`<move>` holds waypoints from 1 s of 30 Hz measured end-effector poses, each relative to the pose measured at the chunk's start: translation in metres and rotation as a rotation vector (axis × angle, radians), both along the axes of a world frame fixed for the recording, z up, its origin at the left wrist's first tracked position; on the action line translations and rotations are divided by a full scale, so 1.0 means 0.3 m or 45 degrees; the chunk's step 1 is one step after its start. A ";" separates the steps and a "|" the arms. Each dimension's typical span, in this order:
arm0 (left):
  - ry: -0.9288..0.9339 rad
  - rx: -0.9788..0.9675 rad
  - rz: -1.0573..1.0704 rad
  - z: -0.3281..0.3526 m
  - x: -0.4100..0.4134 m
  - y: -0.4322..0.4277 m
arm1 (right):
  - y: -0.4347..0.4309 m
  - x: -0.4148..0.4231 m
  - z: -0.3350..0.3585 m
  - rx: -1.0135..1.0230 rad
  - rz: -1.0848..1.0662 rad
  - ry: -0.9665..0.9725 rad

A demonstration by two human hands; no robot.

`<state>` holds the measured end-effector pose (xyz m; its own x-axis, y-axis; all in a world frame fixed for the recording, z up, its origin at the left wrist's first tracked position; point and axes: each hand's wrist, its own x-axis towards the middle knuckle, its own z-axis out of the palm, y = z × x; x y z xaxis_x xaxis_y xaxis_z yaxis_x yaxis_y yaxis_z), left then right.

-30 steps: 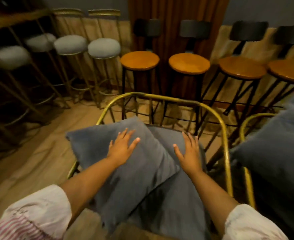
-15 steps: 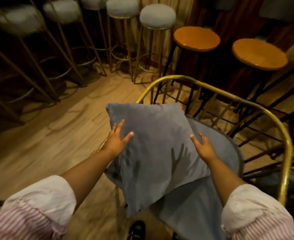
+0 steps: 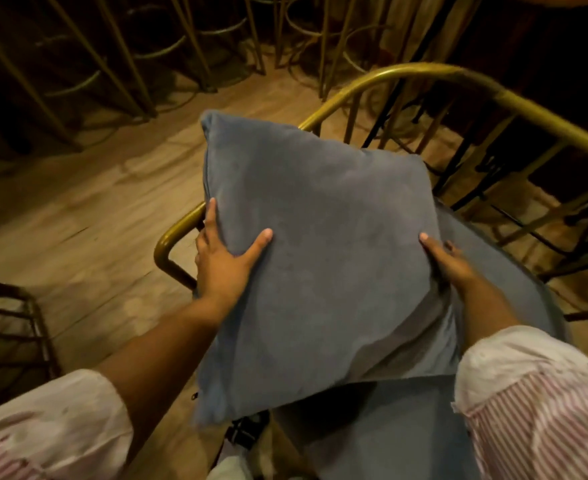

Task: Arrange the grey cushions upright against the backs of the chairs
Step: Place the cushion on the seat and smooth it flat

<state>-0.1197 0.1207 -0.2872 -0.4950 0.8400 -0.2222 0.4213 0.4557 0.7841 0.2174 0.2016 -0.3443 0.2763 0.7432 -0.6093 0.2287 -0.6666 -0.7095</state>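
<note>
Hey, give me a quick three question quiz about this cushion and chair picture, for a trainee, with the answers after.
1. True or false: the grey cushion lies flat on the floor.
2. Which hands grip it? A) left hand only B) right hand only C) both
3. Fill in: the chair's curved rail is ____ coloured.

Key: 1. False, it is held over the chair seat. 2. C, one at each side edge. 3. Gold.

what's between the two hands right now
In the head view, the grey cushion spans the stretch between the left hand and the right hand, each gripping one side edge.
</note>
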 end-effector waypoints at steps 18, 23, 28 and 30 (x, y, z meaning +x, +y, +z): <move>-0.277 -0.110 -0.419 0.174 0.020 0.056 | -0.432 0.063 0.307 0.202 -0.553 0.060; -0.340 -0.307 -0.674 0.215 0.092 0.142 | -0.645 0.019 0.333 0.192 -0.824 0.006; -0.338 -0.408 -0.817 0.145 0.116 0.188 | -0.779 -0.067 0.251 0.149 -1.035 0.010; -0.324 -0.411 -0.825 0.097 0.114 0.196 | -0.811 -0.089 0.206 0.123 -1.055 0.001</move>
